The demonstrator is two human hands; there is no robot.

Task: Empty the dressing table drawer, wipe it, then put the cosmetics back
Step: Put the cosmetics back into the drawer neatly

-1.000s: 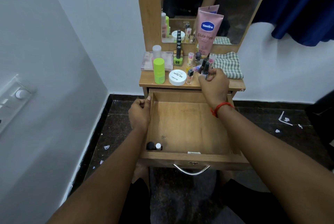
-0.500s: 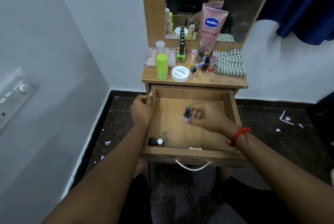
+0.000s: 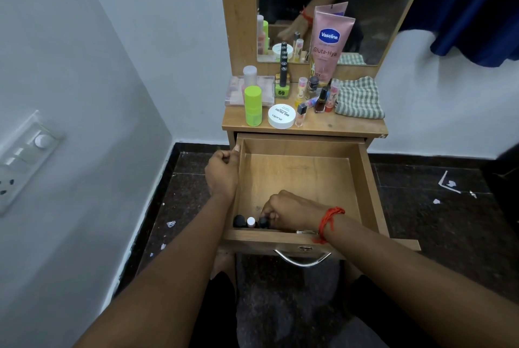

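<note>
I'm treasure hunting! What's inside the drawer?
The open wooden drawer holds, in its front left corner, a small black-capped bottle, a white-capped bottle and a dark-capped bottle pinched by the right hand. The hand hides whatever lies under it.

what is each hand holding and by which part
The right hand pinches a small dark bottle by its top; the left hand grips the drawer by its left wall.

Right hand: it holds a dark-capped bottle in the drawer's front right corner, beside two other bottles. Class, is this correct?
Not quite. The head view shows the right hand holding the dark-capped bottle in the drawer's front left corner, beside two other bottles.
</note>
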